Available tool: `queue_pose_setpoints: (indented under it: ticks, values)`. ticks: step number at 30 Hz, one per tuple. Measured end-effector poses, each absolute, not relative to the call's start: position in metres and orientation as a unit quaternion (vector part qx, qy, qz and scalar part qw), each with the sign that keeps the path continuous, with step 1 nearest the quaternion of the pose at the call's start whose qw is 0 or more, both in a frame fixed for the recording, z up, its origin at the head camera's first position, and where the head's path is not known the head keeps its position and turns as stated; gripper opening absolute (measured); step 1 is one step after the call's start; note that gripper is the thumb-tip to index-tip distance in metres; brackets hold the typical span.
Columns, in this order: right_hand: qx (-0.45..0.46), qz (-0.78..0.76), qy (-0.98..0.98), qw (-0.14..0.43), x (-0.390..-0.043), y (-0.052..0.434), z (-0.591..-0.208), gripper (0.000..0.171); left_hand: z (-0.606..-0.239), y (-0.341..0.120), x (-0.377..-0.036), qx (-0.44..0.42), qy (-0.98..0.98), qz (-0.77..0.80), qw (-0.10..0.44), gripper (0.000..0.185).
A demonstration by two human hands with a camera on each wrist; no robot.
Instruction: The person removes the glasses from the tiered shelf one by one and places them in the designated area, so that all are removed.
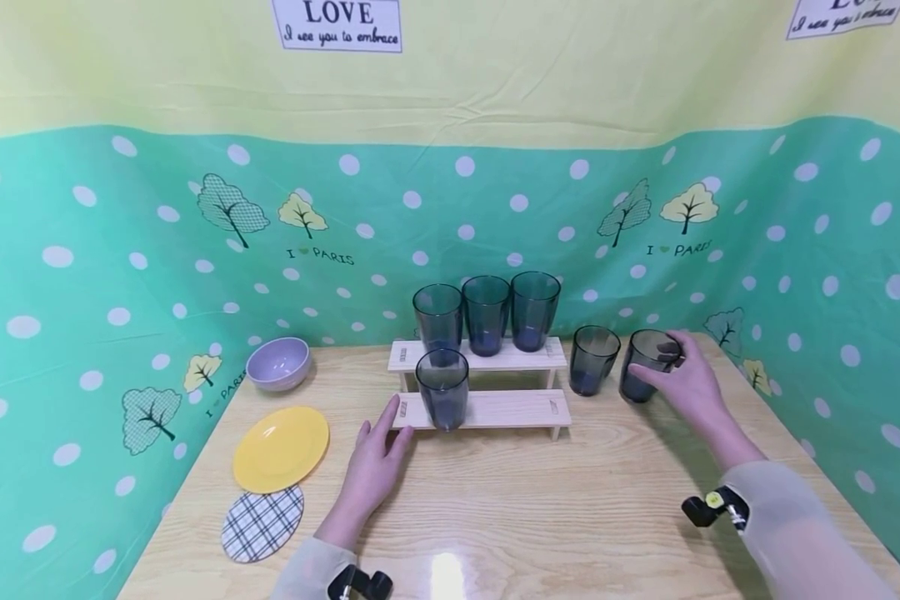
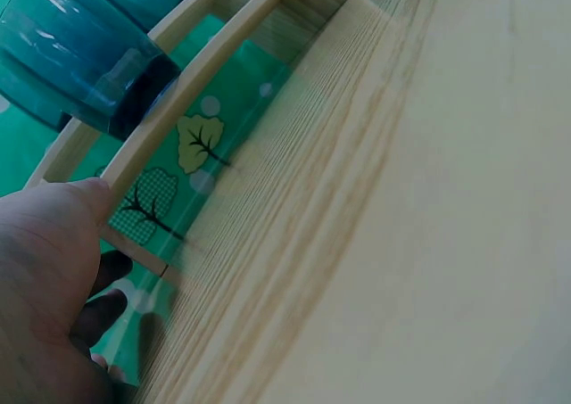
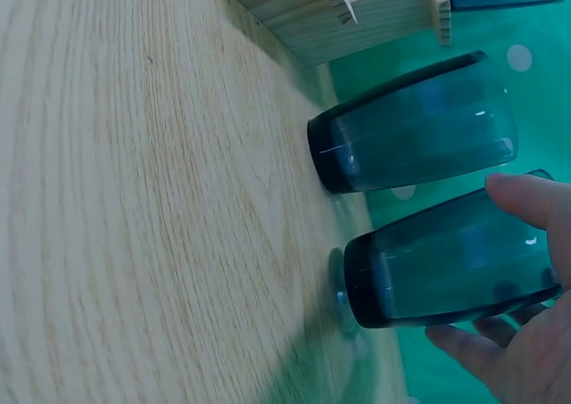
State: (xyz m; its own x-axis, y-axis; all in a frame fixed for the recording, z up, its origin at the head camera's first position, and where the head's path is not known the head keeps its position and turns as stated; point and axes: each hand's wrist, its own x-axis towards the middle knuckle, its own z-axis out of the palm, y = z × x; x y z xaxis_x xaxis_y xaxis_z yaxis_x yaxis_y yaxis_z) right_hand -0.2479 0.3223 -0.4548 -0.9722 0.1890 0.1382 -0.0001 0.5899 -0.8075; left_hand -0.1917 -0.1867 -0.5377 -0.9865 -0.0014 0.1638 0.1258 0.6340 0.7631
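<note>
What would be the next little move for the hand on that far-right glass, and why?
Probably lift it and carry it toward the wooden rack. The right hand already wraps the far-right glass, which stands on the table; the rack's lower step holds only one glass, and the left hand touches the rack's end.

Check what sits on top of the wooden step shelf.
Three dark glasses stand on the upper step of the shelf, one glass on the lower; their contents cannot be made out.

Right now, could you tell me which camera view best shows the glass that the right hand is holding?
The right wrist view: the glass fills the frame, fingers around it. The head view shows it whole but small. The left wrist view misses it.
</note>
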Motion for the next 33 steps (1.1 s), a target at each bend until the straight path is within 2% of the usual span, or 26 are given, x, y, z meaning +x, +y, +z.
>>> queue_pose_setpoints:
  ticks: [15,33]
  values:
    - [-0.057,0.464,-0.877,0.109,-0.258,0.318,-0.463,0.107,-0.537,-0.186,-0.191,-0.031,-0.901,-0.427,0.071,0.064]
    - [-0.032,0.467,-0.879,0.095,-0.261,0.315,-0.465,0.113,-0.538,-0.185,-0.193,-0.033,-0.900,-0.428,0.072,0.065]
